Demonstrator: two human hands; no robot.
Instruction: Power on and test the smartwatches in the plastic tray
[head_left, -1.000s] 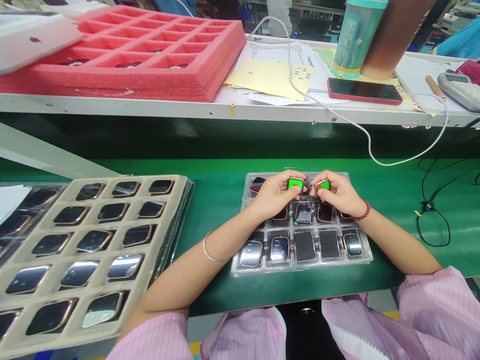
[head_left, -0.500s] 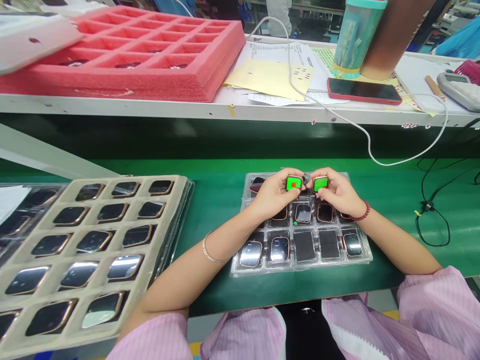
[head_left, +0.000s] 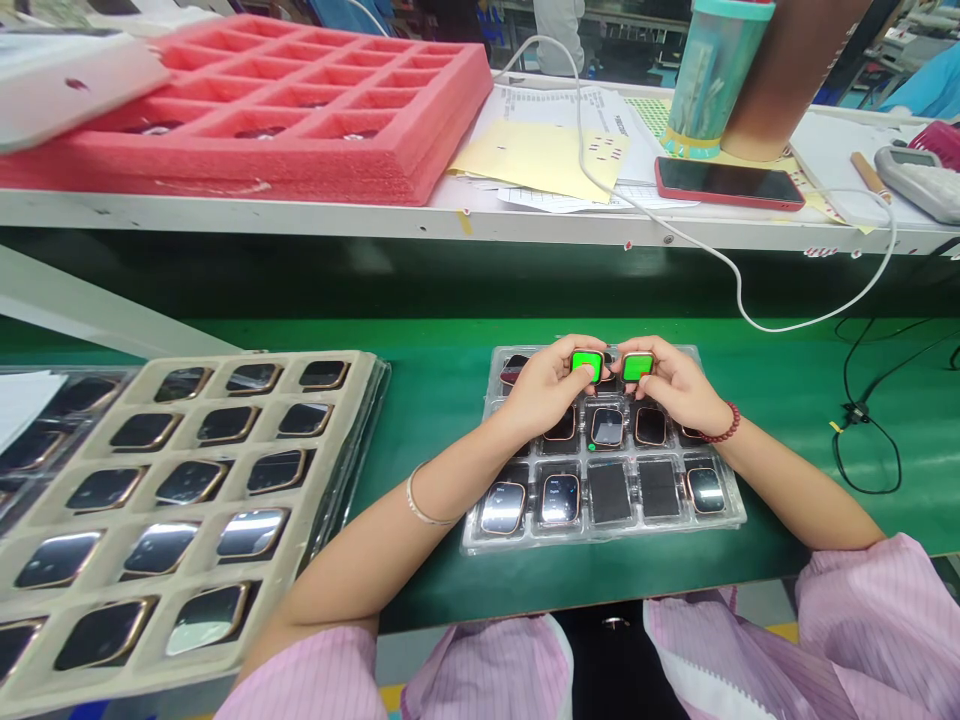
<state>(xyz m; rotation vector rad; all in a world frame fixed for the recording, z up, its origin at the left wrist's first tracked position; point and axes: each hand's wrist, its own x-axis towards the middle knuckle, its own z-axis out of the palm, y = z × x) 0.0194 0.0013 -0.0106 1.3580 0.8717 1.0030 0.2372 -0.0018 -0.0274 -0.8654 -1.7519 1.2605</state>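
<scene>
My left hand [head_left: 546,388] is closed on a smartwatch [head_left: 586,362] with a lit green screen, its thumb lying on the glass. Beside it my right hand [head_left: 673,385] grips a second smartwatch [head_left: 637,366], also green, with a small red patch near the thumb. Both hands are over the far half of a clear plastic tray [head_left: 600,540]. Dark-screened watches sit in several of its compartments, among them a watch [head_left: 606,427] below the hands. Two compartments in the nearest row show only dark square pads [head_left: 610,494]. My hands hide part of the far row.
At left lies a cream tray [head_left: 247,535] filled with watches, on top of clear trays. Above the green bench [head_left: 795,400] runs a white shelf [head_left: 540,228] holding a red foam tray [head_left: 360,165], papers, a phone [head_left: 727,183] and bottles. A white cable [head_left: 739,285] hangs down.
The red patch on the left watch's screen is gone, and the left thumb now rests on that glass. A small red patch now shows on the right watch. Both hands stay nearly in place.
</scene>
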